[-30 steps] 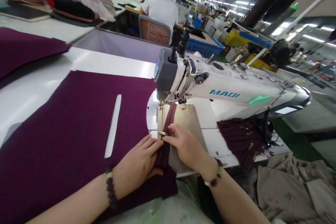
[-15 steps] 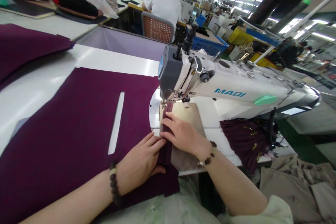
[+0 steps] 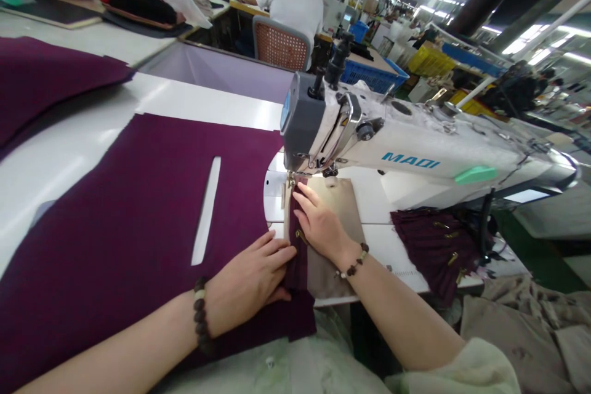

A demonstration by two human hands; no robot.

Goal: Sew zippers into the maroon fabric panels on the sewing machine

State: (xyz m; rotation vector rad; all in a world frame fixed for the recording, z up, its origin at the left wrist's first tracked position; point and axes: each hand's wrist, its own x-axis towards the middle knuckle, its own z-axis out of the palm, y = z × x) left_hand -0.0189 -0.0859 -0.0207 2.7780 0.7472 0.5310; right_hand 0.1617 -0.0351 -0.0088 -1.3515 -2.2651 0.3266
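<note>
Plum-purple cloth panel (image 3: 138, 209) lies under my flat, open left hand (image 3: 249, 280); my right hand (image 3: 321, 228), fingers straight, presses the purple zipper strip (image 3: 299, 266).

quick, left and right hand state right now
Left hand: open, flat, pressing the maroon fabric; grips nothing.
Right hand: open, fingers flat on the zipper strip near the sewing machine needle.

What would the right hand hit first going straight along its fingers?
Probably the presser foot under the sewing machine head; the right hand lies flat on the maroon strip, fingers aimed there.
</note>
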